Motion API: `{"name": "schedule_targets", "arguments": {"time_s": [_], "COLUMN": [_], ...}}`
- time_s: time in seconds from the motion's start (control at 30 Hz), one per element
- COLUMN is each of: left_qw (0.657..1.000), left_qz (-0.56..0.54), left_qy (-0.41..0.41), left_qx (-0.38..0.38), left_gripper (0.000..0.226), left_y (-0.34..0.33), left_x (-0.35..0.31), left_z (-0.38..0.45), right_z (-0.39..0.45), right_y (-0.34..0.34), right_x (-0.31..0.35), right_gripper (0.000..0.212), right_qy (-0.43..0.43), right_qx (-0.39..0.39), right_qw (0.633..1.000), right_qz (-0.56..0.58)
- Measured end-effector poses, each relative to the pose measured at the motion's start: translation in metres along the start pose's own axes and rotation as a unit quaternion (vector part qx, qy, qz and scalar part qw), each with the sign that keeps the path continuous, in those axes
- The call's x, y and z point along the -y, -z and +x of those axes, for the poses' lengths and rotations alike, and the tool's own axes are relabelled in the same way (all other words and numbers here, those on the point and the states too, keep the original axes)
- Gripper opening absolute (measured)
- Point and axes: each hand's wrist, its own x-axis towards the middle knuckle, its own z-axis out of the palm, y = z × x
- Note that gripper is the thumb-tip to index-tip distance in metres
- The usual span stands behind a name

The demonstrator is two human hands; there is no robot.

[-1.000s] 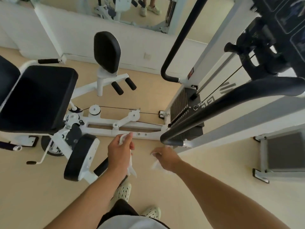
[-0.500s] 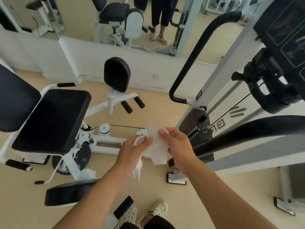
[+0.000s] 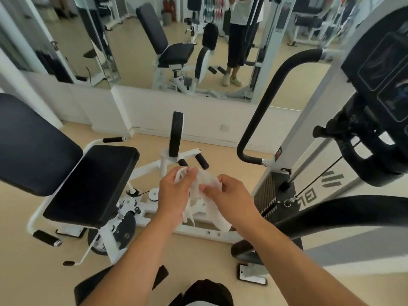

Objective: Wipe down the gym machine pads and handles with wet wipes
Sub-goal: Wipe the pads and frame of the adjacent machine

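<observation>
Mirrors (image 3: pixel 176 51) ran along the far wall of the gym, above a pale floor (image 3: pixel 44 261) crowded with white-framed machines. At the middle of it all was the wipe (image 3: pixel 206 195), a crumpled white sheet held up in the air between both hands, with a loose tail hanging below them. The left hand (image 3: pixel 174 195) had its fingers curled round one bunched end, and the right hand (image 3: pixel 229 195) pinched the other edge between thumb and fingers. The hands were close together, working the sheet, and I judged the person was spreading or refolding it for use rather than wiping anything.

The wipe touched no part of any machine. Below and beyond the hands lay the white frame (image 3: pixel 154 213) of the leg machine, with its black seat (image 3: pixel 92 186) and backrest (image 3: pixel 33 144) off to the left, an upright pad (image 3: pixel 176 133) behind the hands, and short black grips (image 3: pixel 202 162) just past them. To the right rose a curved black handle (image 3: pixel 271 102), and a thick black bar (image 3: pixel 353 208) crossed the near right, beside the weight stack (image 3: pixel 269 195).

No pad or handle showed a wet sheen that I could make out, so I could not tell whether any had been cleaned. By my reckoning the wiping of the seat, pads, grips and bars was all left to do, or at least to check.
</observation>
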Motion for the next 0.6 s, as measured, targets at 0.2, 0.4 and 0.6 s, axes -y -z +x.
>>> {"name": "schedule_targets", "arguments": {"time_s": [0.2, 0.4, 0.6], "left_qw": [0.998, 0.987, 0.966], "left_qz": [0.017, 0.000, 0.088], "left_qy": [-0.067, -0.137, -0.220], "left_qx": [0.014, 0.086, 0.105], "left_gripper": [0.006, 0.007, 0.010], "left_y": [-0.022, -0.075, -0.096], "left_x": [-0.036, -0.085, -0.109], "left_z": [0.030, 0.087, 0.183], "right_z": [0.003, 0.070, 0.195], "right_y": [-0.006, 0.003, 0.016], "right_x": [0.025, 0.084, 0.135], "right_gripper": [0.016, 0.021, 0.015], "right_qy": [-0.015, -0.103, -0.150], "right_qx": [-0.025, -0.232, -0.286], "right_qw": [0.994, 0.793, 0.735], "right_qz": [0.106, 0.554, 0.596]}}
